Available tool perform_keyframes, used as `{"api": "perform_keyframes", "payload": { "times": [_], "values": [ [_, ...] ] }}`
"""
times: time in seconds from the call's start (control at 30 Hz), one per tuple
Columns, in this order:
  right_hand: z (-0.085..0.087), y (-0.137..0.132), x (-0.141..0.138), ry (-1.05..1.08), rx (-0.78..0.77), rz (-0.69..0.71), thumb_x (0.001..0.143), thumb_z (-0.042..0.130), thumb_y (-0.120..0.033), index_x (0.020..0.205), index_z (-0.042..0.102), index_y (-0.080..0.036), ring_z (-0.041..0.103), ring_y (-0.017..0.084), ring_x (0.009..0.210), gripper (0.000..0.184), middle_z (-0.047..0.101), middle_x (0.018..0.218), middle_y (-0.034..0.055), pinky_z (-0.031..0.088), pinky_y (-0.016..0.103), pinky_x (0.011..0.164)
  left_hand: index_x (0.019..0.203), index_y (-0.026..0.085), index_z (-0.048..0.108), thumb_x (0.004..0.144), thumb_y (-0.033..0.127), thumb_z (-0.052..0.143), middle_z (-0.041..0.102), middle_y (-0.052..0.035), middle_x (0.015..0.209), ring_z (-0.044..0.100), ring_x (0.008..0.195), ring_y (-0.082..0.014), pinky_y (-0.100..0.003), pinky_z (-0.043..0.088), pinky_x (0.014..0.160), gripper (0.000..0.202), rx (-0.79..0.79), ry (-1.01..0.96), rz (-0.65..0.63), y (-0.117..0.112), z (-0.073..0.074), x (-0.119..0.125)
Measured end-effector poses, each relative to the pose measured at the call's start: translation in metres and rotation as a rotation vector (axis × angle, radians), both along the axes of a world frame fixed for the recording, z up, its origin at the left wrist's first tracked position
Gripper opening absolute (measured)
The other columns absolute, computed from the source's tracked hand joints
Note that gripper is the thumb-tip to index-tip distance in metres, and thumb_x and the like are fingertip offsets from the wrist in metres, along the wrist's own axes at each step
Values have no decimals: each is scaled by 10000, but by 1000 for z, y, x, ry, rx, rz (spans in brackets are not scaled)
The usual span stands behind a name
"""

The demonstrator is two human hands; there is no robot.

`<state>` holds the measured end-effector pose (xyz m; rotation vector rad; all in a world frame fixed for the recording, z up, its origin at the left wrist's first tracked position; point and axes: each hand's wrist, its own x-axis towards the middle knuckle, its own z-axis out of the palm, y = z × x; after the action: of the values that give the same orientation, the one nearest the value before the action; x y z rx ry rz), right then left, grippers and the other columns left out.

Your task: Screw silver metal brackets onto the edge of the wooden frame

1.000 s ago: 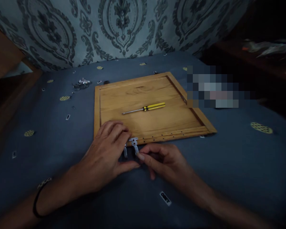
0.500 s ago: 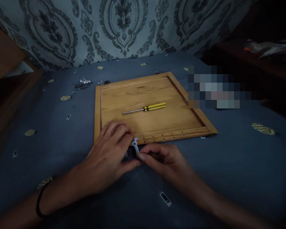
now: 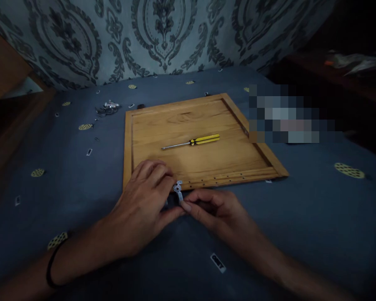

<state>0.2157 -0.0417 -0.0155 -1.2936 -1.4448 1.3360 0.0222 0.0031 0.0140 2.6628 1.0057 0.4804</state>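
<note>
A wooden panel (image 3: 203,156) with a raised frame lies flat, small dark holes dotting its near edge. At that edge sits a silvery metal hinge (image 3: 178,191), its flat winged end against the wood and its arm pointing toward me. My right hand (image 3: 219,213) pinches the arm's near end between thumb and fingers. My left hand (image 3: 147,200) is curled over the panel's near left part, its thumb under the hinge beside my right fingertips; its fingers hide part of the hinge. On the panel rests a screwdriver (image 3: 203,139) with a yellow and black handle.
Several metal parts (image 3: 108,108) lie in a small heap at the far left, with tiny screws (image 3: 96,139) nearby. A blue patterned cloth (image 3: 301,225) covers the surface. Wooden furniture (image 3: 8,71) stands at left; a blurred-out patch (image 3: 290,119) is right of the panel.
Both hands keep their hold at the hinge with almost no movement. The whole view has shifted slightly.
</note>
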Motion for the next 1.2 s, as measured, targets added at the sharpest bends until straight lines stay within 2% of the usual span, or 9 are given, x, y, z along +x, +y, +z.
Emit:
{"api": "perform_keyframes", "payload": {
  "times": [0.2,0.43,0.7,0.93,1.2],
  "values": [
    [0,-2,2,-40,26,-5,908,665,-362,760,736,-216,622,147,594,220,712,666,4,489,251,566,1068,186,637,888,291,760,667,-94,1163,568,1186,-309,-517,518,1021,242,-5,-4,26,-2,0,1],
    [2,-11,4,-185,230,-70,963,633,-277,773,716,-228,646,138,594,212,695,661,-5,490,238,559,1069,147,638,847,262,806,669,-107,1148,570,1227,-319,-526,482,1080,301,-6,-13,7,-1,3,2],
    [1,-14,8,-299,442,-49,984,589,-164,992,719,-205,741,144,731,136,763,833,25,574,220,659,1057,160,645,840,278,828,690,-82,1142,602,1216,-309,-574,401,1160,307,-8,-9,15,-1,3,3],
    [0,-14,8,-344,484,-50,985,592,-147,1027,712,-200,748,137,754,138,769,863,25,593,208,680,1064,142,653,781,249,885,688,-78,1117,617,1185,-306,-560,413,1142,381,-13,-24,15,0,3,3],
    [-1,-14,8,-369,514,-47,987,569,-124,1028,701,-194,740,131,742,155,757,851,13,593,215,668,1037,118,665,786,210,875,689,-90,1103,614,1155,-310,-520,472,1048,340,-8,-49,16,0,4,4]
  ]
}}
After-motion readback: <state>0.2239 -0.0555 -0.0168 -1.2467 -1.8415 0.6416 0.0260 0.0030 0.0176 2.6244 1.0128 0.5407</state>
